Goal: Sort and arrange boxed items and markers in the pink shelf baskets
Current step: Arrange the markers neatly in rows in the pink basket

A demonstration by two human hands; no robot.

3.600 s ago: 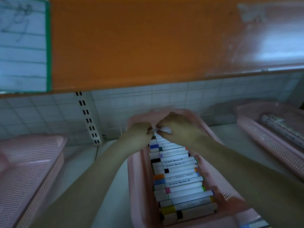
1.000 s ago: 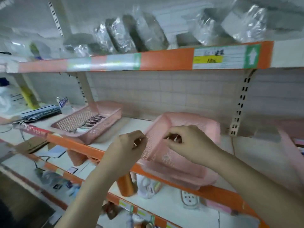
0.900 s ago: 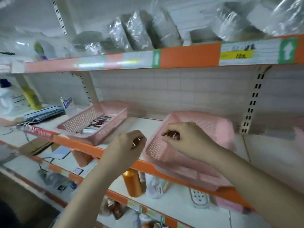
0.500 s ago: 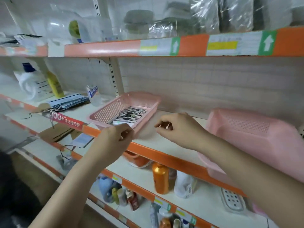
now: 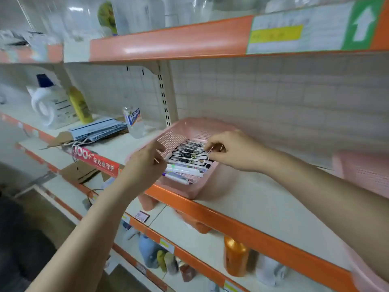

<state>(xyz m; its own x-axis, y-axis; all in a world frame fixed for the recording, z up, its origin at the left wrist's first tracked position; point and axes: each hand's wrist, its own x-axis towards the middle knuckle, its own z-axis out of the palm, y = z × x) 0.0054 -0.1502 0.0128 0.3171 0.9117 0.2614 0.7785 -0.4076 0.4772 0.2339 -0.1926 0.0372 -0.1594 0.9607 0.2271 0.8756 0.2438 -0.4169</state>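
Both hands, left (image 5: 147,163) and right (image 5: 233,151), are pinching something small, unidentifiable, over flat boxes (image 5: 189,157) lying in the perforated pink basket (image 5: 189,128)

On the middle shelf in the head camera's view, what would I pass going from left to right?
White jug → yellow bottle → stack of papers → clear water bottle → pink basket of markers, with both hands at it → second pink basket at the right edge.
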